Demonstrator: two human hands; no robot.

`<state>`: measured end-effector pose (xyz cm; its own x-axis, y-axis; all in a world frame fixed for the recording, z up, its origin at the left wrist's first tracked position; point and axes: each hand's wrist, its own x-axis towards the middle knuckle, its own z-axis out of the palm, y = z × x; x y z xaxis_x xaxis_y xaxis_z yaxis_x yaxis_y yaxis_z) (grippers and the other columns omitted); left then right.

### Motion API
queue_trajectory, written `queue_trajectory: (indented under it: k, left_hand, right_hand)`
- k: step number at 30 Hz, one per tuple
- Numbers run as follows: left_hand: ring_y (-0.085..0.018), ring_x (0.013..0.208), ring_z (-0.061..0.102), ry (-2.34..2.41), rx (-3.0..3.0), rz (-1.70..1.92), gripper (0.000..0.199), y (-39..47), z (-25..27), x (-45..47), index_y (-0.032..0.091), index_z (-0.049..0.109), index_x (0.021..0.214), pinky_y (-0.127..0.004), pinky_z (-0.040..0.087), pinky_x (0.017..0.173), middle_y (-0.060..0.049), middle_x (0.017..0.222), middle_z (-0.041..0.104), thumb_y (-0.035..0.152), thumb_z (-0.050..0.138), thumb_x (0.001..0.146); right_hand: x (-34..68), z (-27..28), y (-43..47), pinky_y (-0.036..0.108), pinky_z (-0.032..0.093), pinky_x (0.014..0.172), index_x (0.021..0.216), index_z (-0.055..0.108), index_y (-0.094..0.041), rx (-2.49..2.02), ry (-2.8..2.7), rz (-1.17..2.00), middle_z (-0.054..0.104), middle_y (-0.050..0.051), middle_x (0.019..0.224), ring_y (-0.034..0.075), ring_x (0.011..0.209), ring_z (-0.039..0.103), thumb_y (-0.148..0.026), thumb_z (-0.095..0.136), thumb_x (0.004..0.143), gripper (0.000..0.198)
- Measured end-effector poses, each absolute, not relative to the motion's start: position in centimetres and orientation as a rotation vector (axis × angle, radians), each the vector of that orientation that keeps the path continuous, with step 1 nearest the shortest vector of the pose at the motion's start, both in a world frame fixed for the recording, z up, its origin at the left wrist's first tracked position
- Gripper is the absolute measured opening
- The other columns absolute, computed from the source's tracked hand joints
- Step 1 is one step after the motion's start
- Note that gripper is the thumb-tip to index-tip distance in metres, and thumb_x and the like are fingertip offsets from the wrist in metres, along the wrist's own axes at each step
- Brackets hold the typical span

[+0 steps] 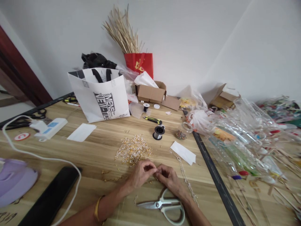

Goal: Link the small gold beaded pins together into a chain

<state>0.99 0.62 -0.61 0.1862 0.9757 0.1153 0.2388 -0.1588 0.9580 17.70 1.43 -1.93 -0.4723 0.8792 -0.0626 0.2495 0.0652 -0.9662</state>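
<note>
My left hand (141, 172) and my right hand (168, 178) meet at the fingertips over the wooden table, both closed in a pinch. What they hold is too small to make out. A thin gold strand (115, 179) lies on the table by my left wrist and seems to run on beneath the hands. Just beyond my left hand spreads a pile of gold and clear beads (134, 149). White-handled scissors (164, 205) rest slightly open below my hands. To the right of my right hand lies a silvery beaded chain (185, 179).
Behind the beads stand a spool of wire (158, 133), a yellow-black utility knife (152, 120) and a jar of small beads (181, 134). A white bag (101, 97) is at the back left. Plastic bottles (235, 147) crowd the right; a white cable (47, 158) crosses the left.
</note>
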Motion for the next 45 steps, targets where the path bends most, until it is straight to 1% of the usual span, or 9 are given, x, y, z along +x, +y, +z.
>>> queue_trajectory:
  k: [8,15,21,29,34,36,39,42,45]
  left_hand:
    - [-0.014,0.066,0.056,1.190,1.567,1.055,0.010,0.7,-0.4,0.7,0.015,0.065,0.064,-0.023,0.041,0.064,-0.001,0.065,0.063,0.016,0.059,0.072]
    - [-0.014,0.065,0.055,1.199,1.612,1.035,0.009,0.6,-0.2,0.9,0.014,0.066,0.063,-0.023,0.040,0.066,-0.002,0.064,0.063,0.015,0.060,0.071]
    - [-0.014,0.064,0.055,1.194,1.598,1.030,0.009,0.8,-0.6,1.0,0.014,0.064,0.064,-0.023,0.040,0.063,-0.002,0.064,0.063,0.015,0.058,0.071]
    - [-0.014,0.064,0.055,1.221,1.591,1.035,0.009,0.9,-1.3,0.9,0.013,0.061,0.065,-0.022,0.042,0.061,-0.002,0.065,0.061,0.017,0.056,0.072]
    - [-0.014,0.065,0.056,1.363,1.647,1.067,0.011,2.3,-0.9,-0.2,0.014,0.062,0.070,-0.023,0.043,0.062,-0.003,0.067,0.063,0.018,0.054,0.076]
    - [-0.015,0.067,0.057,1.414,1.737,1.027,0.012,3.1,-0.7,-0.9,0.015,0.064,0.073,-0.024,0.044,0.064,-0.003,0.071,0.065,0.015,0.053,0.077]
    - [-0.018,0.076,0.057,1.547,1.998,0.955,0.013,4.3,-0.8,-2.0,0.016,0.066,0.073,-0.029,0.043,0.072,-0.004,0.075,0.066,0.011,0.055,0.076]
    - [-0.020,0.082,0.056,1.598,2.206,0.820,0.013,4.9,-1.1,-2.6,0.017,0.067,0.075,-0.032,0.042,0.078,-0.005,0.080,0.066,0.012,0.055,0.079]
    - [-0.019,0.084,0.055,1.594,2.312,0.734,0.015,5.2,-1.2,-2.9,0.018,0.067,0.077,-0.032,0.041,0.081,-0.004,0.081,0.066,0.014,0.053,0.082]
  right_hand:
    - [17.8,-1.9,1.5,0.021,0.029,0.050,0.081,0.056,-0.014,-1.103,-1.776,1.444,0.043,-0.005,0.060,0.009,0.054,0.038,-0.034,0.061,0.077,0.021]
    - [17.7,-2.0,1.5,0.021,0.027,0.049,0.076,0.057,-0.014,-1.113,-1.740,1.470,0.041,-0.005,0.058,0.009,0.054,0.035,-0.040,0.061,0.077,0.026]
    - [17.6,-1.9,1.4,0.021,0.024,0.048,0.072,0.056,-0.013,-1.120,-1.728,1.479,0.036,-0.006,0.055,0.008,0.052,0.030,-0.042,0.059,0.079,0.030]
    - [17.7,-2.2,1.5,0.021,0.024,0.048,0.072,0.053,-0.014,-1.091,-1.707,1.501,0.038,-0.005,0.056,0.008,0.051,0.032,-0.041,0.055,0.083,0.029]
    - [17.8,-2.3,1.4,0.021,0.027,0.048,0.072,0.052,-0.015,-1.087,-1.692,1.517,0.041,-0.004,0.057,0.009,0.052,0.035,-0.039,0.055,0.082,0.026]
    - [17.8,-2.3,1.4,0.021,0.027,0.048,0.073,0.053,-0.015,-1.114,-1.695,1.506,0.041,-0.004,0.057,0.009,0.051,0.035,-0.039,0.055,0.082,0.026]
    - [17.7,-2.4,1.5,0.021,0.026,0.048,0.072,0.053,-0.014,-1.148,-1.709,1.481,0.041,-0.004,0.055,0.009,0.051,0.035,-0.038,0.055,0.082,0.026]
    - [17.6,-2.3,1.6,0.021,0.026,0.048,0.071,0.053,-0.014,-1.156,-1.725,1.458,0.041,-0.004,0.055,0.009,0.051,0.035,-0.038,0.055,0.081,0.026]
    - [17.5,-2.4,1.7,0.021,0.027,0.048,0.071,0.053,-0.014,-1.149,-1.726,1.458,0.042,-0.004,0.055,0.009,0.051,0.036,-0.038,0.055,0.081,0.026]
